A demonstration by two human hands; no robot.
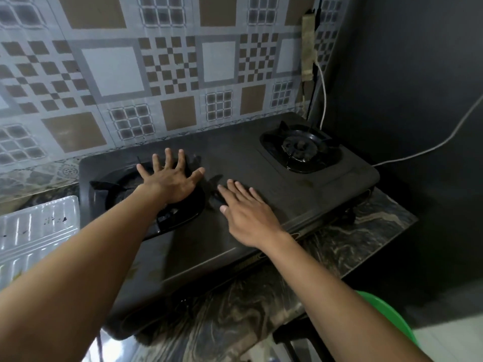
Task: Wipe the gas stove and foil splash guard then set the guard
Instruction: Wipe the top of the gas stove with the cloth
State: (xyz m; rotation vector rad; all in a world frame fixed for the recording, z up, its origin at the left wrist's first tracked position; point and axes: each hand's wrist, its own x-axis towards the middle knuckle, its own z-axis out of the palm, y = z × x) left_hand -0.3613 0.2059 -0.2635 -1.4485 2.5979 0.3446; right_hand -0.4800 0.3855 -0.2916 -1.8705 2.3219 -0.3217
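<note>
head view | gas stove (235,163) sits on marbled surface (352,246) | left hand (171,180) fingers spread, empty, over left burner (146,202) | right hand (245,212) flat, empty, mid-stove | ribbed foil splash guard (36,236) lies left of stove

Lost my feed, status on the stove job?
Left hand open, spread over left burner. Right hand open, flat, mid gas stove. No cloth visible. Foil splash guard lying left of stove, not set.
</note>
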